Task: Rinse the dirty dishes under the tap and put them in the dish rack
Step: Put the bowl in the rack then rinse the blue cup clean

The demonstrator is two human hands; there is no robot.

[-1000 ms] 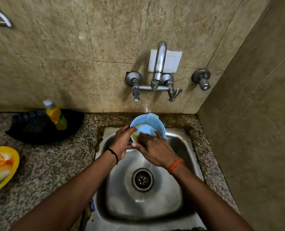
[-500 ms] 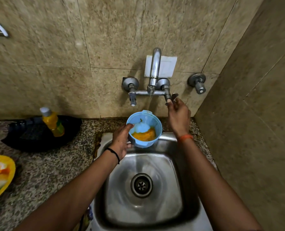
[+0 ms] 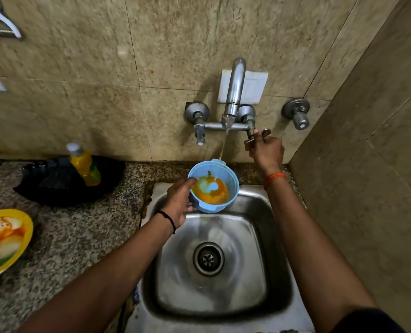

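Note:
My left hand (image 3: 179,203) grips the left rim of a light blue bowl (image 3: 232,188) held upright over the back of the steel sink (image 3: 281,272). Orange food residue coats the bowl's inside. A thin stream of water falls from the tap spout (image 3: 234,92) into it. My right hand (image 3: 265,150) is closed on the right tap handle (image 3: 265,132) at the wall. A yellow plate (image 3: 25,228) with food scraps lies at the left edge of the granite counter.
A black pan (image 3: 55,186) sits at the back of the counter with a yellow bottle (image 3: 84,165) standing in it. The left tap handle (image 3: 198,131) and a separate wall valve (image 3: 298,115) flank the spout. A tiled wall closes the right side.
My right hand left the bowl and rose to the right tap handle. Water has started running into the bowl. My left hand keeps the bowl under the spout.

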